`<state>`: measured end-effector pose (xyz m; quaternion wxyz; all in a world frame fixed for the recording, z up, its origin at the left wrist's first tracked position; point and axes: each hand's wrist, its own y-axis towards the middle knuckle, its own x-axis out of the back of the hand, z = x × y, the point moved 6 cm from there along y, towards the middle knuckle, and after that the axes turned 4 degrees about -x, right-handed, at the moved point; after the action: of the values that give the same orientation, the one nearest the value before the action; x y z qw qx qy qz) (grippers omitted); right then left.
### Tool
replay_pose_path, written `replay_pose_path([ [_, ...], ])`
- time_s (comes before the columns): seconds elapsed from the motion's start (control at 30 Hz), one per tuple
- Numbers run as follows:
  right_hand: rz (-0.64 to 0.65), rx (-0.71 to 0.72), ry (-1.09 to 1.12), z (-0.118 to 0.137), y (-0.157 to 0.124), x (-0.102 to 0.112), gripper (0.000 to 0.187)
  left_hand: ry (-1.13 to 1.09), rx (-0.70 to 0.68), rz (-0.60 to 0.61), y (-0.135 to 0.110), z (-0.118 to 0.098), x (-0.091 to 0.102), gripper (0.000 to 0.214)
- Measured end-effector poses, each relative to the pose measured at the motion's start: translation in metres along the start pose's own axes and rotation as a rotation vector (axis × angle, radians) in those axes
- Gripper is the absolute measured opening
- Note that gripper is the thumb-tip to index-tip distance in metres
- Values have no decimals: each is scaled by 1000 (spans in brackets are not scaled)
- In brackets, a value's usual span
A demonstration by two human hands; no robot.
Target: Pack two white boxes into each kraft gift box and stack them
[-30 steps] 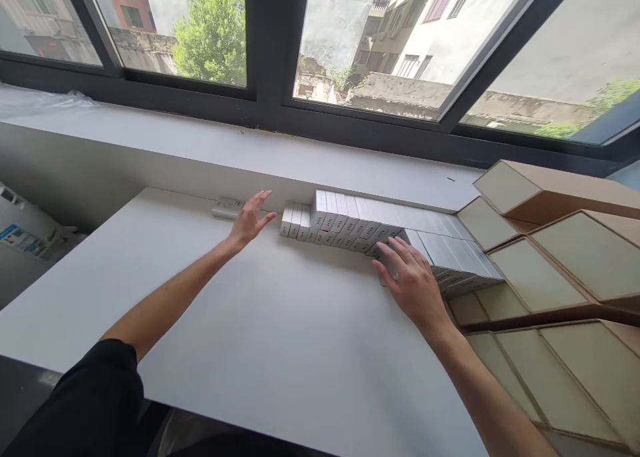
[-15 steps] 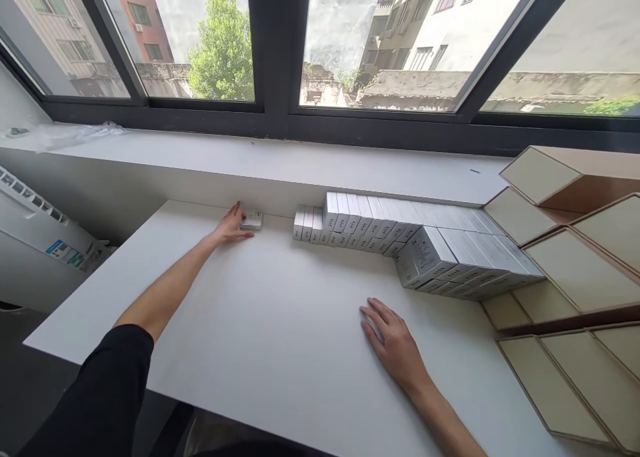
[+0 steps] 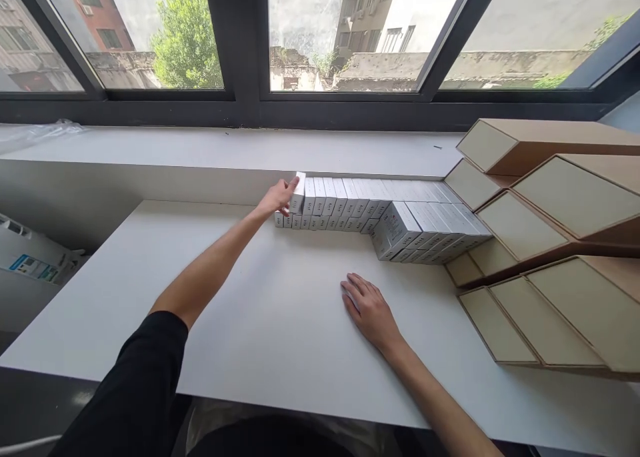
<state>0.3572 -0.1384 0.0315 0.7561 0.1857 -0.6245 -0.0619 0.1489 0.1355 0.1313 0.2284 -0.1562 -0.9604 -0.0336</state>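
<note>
Small white boxes stand packed in rows against the back wall of a white table. My left hand is closed on one small white box, holding it upright against the left end of the upper row. A thicker block of white boxes juts forward at the right end. My right hand lies flat on the table in front of the rows, fingers spread, holding nothing.
Brown cardboard cartons are stacked at the right, some on the table. A white window ledge runs behind the rows under a black-framed window. A white appliance sits low at the left.
My left hand picked up the lone white box from the table's back left and carried it right to the end of the upper row. My right hand stayed flat on the table.
</note>
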Motion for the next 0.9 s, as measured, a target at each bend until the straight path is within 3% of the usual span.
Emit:
replay_pose_path([
  [0.07, 6, -5, 3, 1, -1, 1, 35, 128, -31, -21, 4, -16, -15, 70],
  [0.13, 9, -2, 4, 1, -3, 1, 35, 171, -93, -92, 4, -19, -16, 69],
  [0.2, 9, -3, 5, 0, -4, 1, 35, 139, -168, -182, 0, -10, -6, 69],
  [0.3, 11, -5, 6, -1, -4, -1, 34, 75, -276, -296, -6, 19, 15, 64],
  [0.37, 12, -9, 0, -2, -3, -2, 34, 61, -303, -238, -6, 44, 17, 66],
  [0.47, 15, -16, -4, -2, -3, -2, 33, 96, -312, -45, -5, 75, 2, 77],
  [0.6, 22, -19, -4, -1, -2, -2, 34, 149, -408, 11, -7, 88, -15, 86],
  [0.7, 27, -18, -5, 0, -3, -1, 33, 130, -413, 11, -9, 93, -14, 76],
  [0.8, 21, -18, -16, 0, -4, 0, 33, 138, -403, -86, -12, 95, 4, 80],
  [0.9, 8, -7, -30, 1, -4, 0, 32, 126, -434, -297, -14, 84, 29, 96],
])
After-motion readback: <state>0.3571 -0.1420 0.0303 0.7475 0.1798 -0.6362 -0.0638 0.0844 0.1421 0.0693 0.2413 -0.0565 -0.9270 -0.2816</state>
